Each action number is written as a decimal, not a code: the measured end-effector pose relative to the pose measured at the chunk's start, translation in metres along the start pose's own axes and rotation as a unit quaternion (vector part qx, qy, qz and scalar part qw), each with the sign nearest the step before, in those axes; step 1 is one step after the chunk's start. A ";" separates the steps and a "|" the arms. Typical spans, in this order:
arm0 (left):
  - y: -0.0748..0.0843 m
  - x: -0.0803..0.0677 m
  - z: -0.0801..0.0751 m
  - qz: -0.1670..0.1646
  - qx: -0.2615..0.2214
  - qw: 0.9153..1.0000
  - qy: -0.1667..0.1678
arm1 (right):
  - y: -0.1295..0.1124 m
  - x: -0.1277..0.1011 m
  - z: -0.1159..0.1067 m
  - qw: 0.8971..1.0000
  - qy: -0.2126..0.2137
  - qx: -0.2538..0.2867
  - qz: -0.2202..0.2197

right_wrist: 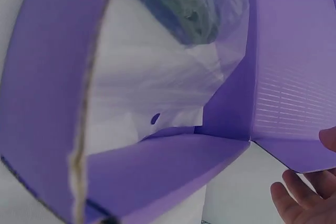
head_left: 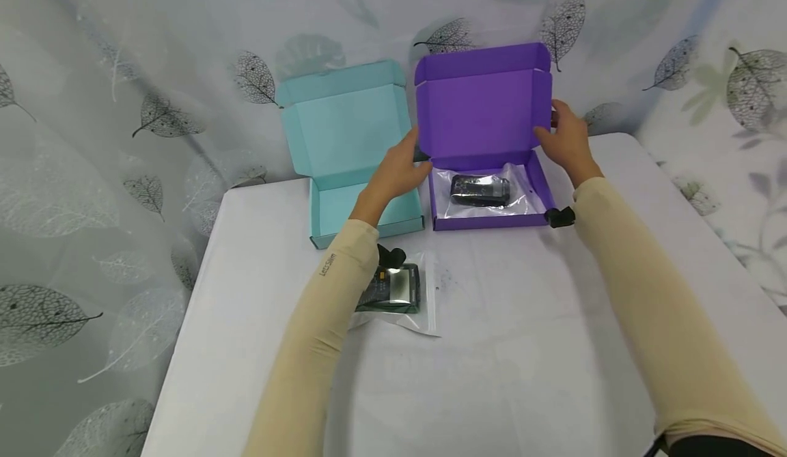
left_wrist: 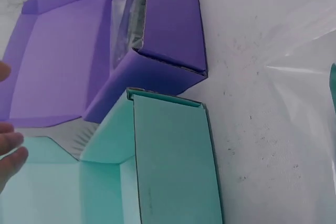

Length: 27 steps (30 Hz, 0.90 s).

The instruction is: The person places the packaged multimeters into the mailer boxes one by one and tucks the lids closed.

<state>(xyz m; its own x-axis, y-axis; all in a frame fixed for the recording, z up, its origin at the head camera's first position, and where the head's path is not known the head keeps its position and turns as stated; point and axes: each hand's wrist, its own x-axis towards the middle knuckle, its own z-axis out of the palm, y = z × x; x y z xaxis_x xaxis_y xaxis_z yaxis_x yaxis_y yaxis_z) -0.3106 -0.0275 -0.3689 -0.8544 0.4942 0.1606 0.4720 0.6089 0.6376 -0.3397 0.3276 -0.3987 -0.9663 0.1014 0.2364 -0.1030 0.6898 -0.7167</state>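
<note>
An open purple box [head_left: 486, 221] stands at the back of the white table [head_left: 522, 348], its lid [head_left: 482, 112] upright. Inside lies a dark device in a clear bag [head_left: 479, 189]. My left hand [head_left: 417, 153] holds the lid's left edge and my right hand [head_left: 549, 123] pinches its right flap, thumb in front. In the left wrist view the purple lid [left_wrist: 58, 61] is beside my fingers [left_wrist: 10, 150]. The right wrist view shows the box's inside wall [right_wrist: 47, 77], the bagged device [right_wrist: 189, 3] and my fingers [right_wrist: 304, 198].
An empty teal box [head_left: 344, 129] stands open right against the purple box's left side, seen close in the left wrist view [left_wrist: 173, 161]. A second bagged device [head_left: 396, 289] lies on the table under my left forearm. A leaf-patterned curtain [head_left: 154, 102] hangs behind.
</note>
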 end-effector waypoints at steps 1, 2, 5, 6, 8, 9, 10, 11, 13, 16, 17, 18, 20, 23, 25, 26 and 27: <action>-0.001 0.001 0.001 -0.010 -0.004 1.000 -0.007 | 0.000 0.001 0.000 1.000 0.001 0.000 0.002; -0.001 0.002 0.001 -0.021 -0.008 1.000 -0.014 | 0.000 0.001 0.000 1.000 0.003 -0.001 0.002; -0.004 0.005 0.004 -0.041 -0.017 0.998 -0.033 | -0.001 0.002 0.000 1.000 0.016 0.003 0.004; -0.004 0.005 0.005 -0.044 -0.021 0.998 -0.038 | -0.001 0.002 0.001 1.000 0.023 0.000 0.003; -0.006 0.006 0.007 -0.048 -0.025 0.998 -0.045 | -0.002 0.002 0.001 0.999 0.039 -0.002 -0.001; -0.007 0.006 0.007 -0.047 -0.025 0.997 -0.047 | -0.002 0.002 0.001 0.999 0.047 -0.004 -0.001; -0.008 0.006 0.008 -0.047 -0.025 0.997 -0.047 | -0.001 0.002 0.001 0.998 0.055 -0.008 -0.005; -0.009 0.006 0.009 -0.046 -0.025 0.998 -0.046 | -0.001 0.003 0.001 0.998 0.062 -0.012 -0.007; -0.011 0.005 0.009 -0.041 -0.028 0.998 -0.043 | -0.001 0.003 0.001 0.997 0.072 -0.016 -0.005; -0.011 0.004 0.009 -0.029 -0.035 0.998 -0.035 | -0.001 0.000 -0.001 0.996 0.083 -0.020 0.002; -0.012 0.004 0.009 -0.024 -0.038 0.998 -0.033 | -0.001 0.000 -0.002 0.996 0.086 -0.021 0.004; -0.012 0.004 0.009 -0.019 -0.041 0.998 -0.032 | 0.000 -0.002 -0.003 0.996 0.089 -0.022 0.005; -0.012 0.004 0.010 -0.016 -0.044 0.999 -0.029 | -0.001 -0.005 -0.004 0.995 0.092 -0.022 0.008; -0.011 0.003 0.010 -0.017 -0.046 0.999 -0.024 | -0.001 -0.008 -0.003 0.995 0.098 -0.024 0.004; -0.011 0.002 0.010 -0.017 -0.044 0.999 -0.021 | -0.001 -0.011 -0.002 0.995 0.099 -0.021 0.004; -0.010 0.002 0.010 -0.015 -0.045 0.999 -0.018 | -0.001 -0.012 -0.001 0.995 0.099 -0.022 0.003; -0.010 0.001 0.010 -0.012 -0.045 0.999 -0.015 | -0.001 -0.012 -0.001 0.995 0.098 -0.020 0.001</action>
<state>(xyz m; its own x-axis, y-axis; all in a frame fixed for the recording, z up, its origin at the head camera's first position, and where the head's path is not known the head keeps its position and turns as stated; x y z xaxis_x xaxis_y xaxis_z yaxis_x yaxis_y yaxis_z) -0.3145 -0.0269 -0.3825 -0.8577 0.4993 0.1230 0.4293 0.5636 0.7058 -0.3273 0.3268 -0.4000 -0.9018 0.2373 0.3613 -0.0885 0.7168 -0.6916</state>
